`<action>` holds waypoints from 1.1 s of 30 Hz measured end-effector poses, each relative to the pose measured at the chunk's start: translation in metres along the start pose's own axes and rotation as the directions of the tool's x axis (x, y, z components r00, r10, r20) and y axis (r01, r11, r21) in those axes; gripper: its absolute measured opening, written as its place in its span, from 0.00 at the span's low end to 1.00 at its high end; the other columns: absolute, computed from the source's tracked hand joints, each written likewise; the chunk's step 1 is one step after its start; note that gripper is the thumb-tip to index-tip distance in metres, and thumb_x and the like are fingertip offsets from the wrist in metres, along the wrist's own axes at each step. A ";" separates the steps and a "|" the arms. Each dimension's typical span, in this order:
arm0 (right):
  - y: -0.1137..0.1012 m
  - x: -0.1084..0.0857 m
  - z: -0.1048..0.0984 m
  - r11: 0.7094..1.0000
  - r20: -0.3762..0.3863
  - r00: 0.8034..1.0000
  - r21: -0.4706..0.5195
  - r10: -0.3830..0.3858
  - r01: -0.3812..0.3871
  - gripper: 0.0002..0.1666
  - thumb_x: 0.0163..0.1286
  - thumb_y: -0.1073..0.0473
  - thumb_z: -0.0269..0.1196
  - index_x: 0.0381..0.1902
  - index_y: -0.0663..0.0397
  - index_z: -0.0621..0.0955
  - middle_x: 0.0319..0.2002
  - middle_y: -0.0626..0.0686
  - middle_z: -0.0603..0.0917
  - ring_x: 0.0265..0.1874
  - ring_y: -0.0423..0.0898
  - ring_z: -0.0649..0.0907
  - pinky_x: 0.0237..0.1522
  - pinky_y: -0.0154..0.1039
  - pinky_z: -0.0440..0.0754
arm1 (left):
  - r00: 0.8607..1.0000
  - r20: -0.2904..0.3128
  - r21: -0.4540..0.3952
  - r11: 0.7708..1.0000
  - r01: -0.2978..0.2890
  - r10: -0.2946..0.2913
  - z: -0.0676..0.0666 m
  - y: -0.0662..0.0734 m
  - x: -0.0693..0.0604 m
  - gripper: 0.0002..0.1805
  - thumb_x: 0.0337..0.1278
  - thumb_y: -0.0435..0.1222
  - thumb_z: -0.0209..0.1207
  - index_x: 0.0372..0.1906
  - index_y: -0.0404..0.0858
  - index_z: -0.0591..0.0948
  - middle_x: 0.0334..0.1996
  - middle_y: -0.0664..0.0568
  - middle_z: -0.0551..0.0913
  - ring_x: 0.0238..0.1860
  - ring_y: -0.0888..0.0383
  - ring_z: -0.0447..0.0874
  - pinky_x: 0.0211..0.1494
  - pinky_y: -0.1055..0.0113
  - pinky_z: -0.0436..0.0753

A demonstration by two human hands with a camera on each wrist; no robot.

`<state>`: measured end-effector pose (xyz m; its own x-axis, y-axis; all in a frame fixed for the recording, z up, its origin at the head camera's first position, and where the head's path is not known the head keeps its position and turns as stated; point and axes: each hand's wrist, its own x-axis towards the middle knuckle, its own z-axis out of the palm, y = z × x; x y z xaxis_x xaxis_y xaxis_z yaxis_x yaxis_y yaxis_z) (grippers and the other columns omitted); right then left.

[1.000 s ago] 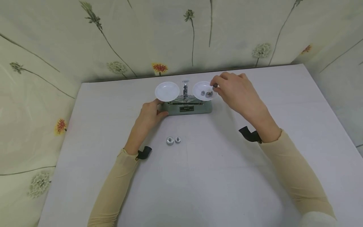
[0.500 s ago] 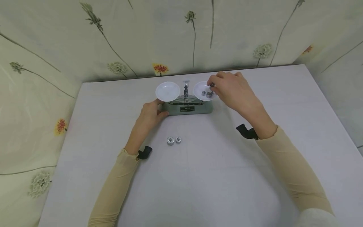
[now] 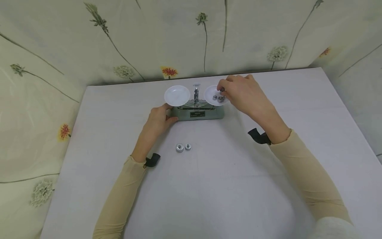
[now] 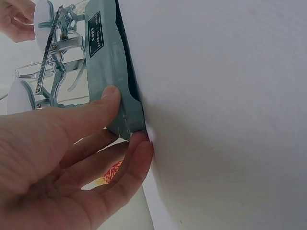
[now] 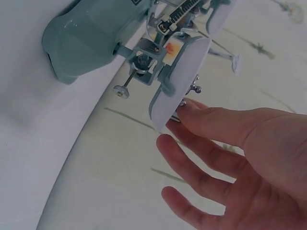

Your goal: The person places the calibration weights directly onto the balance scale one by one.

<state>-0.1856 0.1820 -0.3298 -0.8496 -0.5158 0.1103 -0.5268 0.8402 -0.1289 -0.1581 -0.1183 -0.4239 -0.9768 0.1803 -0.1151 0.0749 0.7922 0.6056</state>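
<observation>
A green-based balance scale with two white pans stands near the table's back edge. My left hand grips the left end of its base; in the left wrist view the thumb lies on the front face and the fingers curl behind. My right hand pinches a small metal weight over the right pan. Several small weights sit in that pan, and the left pan holds nothing. The right wrist view shows the thumb and index finger close to the pan, the pinched weight partly hidden.
Two larger metal weights stand side by side on the white table, in front of the scale. Behind the table's back edge hangs a flower-printed cloth.
My right hand has moved a little left, carrying the pinched weight from the right pan's outer rim further over the pan. The left hand keeps its place on the base.
</observation>
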 end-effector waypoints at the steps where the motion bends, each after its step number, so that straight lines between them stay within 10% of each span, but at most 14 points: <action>1: 0.000 0.000 -0.001 1.000 0.008 1.000 0.001 0.001 -0.002 0.13 0.76 0.68 0.67 0.55 0.57 0.87 0.52 0.61 0.91 0.51 0.59 0.88 0.52 0.64 0.80 | 1.000 0.002 0.000 1.000 0.001 -0.001 -0.001 0.000 0.000 0.29 0.71 0.37 0.70 0.71 0.32 0.78 0.60 0.35 0.89 0.50 0.43 0.93 0.56 0.50 0.89; 33: 0.002 -0.007 0.007 0.999 -0.006 0.999 -0.020 0.032 -0.032 0.15 0.77 0.68 0.66 0.59 0.57 0.85 0.51 0.61 0.90 0.49 0.59 0.88 0.51 0.64 0.80 | 1.000 -0.004 0.007 1.000 -0.016 0.016 0.000 -0.004 0.003 0.29 0.71 0.37 0.69 0.71 0.31 0.77 0.63 0.35 0.87 0.52 0.42 0.92 0.57 0.50 0.89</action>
<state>-0.1805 0.1864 -0.3375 -0.8659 -0.4875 0.1125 -0.4985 0.8595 -0.1125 -0.1616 -0.1210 -0.4268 -0.9763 0.1905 -0.1026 0.0916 0.7935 0.6016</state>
